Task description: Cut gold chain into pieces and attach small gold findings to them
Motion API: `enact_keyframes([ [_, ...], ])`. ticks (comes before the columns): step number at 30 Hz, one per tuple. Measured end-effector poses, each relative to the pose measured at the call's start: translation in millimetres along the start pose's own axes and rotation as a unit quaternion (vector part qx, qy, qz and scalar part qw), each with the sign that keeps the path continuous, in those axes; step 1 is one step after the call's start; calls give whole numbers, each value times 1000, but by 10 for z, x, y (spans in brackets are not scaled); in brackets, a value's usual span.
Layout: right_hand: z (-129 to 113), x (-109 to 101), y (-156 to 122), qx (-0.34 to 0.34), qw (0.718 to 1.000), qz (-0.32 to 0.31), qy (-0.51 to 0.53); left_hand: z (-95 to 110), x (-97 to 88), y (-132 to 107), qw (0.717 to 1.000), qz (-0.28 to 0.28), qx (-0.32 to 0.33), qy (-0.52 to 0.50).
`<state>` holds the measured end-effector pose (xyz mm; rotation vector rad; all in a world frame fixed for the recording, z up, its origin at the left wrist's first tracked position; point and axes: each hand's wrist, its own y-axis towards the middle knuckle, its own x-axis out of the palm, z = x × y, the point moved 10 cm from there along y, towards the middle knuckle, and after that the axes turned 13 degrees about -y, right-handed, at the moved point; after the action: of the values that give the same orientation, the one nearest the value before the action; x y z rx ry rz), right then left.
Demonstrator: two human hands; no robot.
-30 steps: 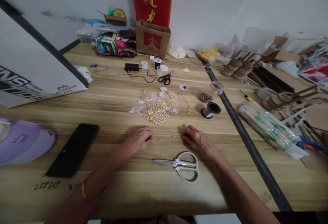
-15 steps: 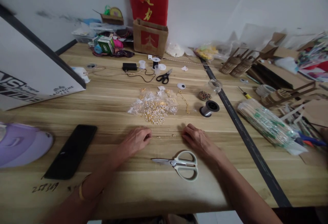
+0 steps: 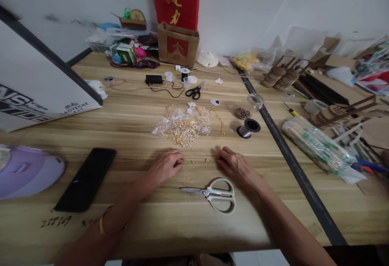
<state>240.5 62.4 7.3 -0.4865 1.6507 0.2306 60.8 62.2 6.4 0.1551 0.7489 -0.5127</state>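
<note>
A thin gold chain [image 3: 197, 162] with small charms lies stretched across the wooden table between my hands. My left hand [image 3: 167, 164] pinches its left end, and my right hand [image 3: 231, 161] has its fingers closed on the other end. Just below the chain are scissors [image 3: 209, 193] with pale handles, blades pointing left. Beyond my hands sits a pile of gold and silver beads and charms [image 3: 184, 133] on and among clear plastic bags. A second short gold chain [image 3: 218, 121] lies to the right of that pile.
A spool of wire [image 3: 248, 128] and a jar of beads [image 3: 243, 113] stand on the right. Black scissors [image 3: 195, 91] lie further back. On the left are a phone [image 3: 85, 180], a purple cap [image 3: 30, 172] and a large white box [image 3: 42, 75]. Wrapped sticks [image 3: 317, 146] lie far right.
My left hand has moved slightly right, toward my right hand, and the chain between them looks slacker. My right hand stays in place.
</note>
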Motion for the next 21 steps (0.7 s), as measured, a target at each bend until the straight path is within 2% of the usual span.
enact_keyframes([
  [4,1,-2,-2,1,1000,6,-1,14,60,-6,999,-1,2,52],
  [11,-3,0,-9,-15,1000,20,8,45,76,-29,997,2,14,73],
  [21,8,14,-1,-16,1000,15,11,48,-84,-4,999,46,17,-13],
])
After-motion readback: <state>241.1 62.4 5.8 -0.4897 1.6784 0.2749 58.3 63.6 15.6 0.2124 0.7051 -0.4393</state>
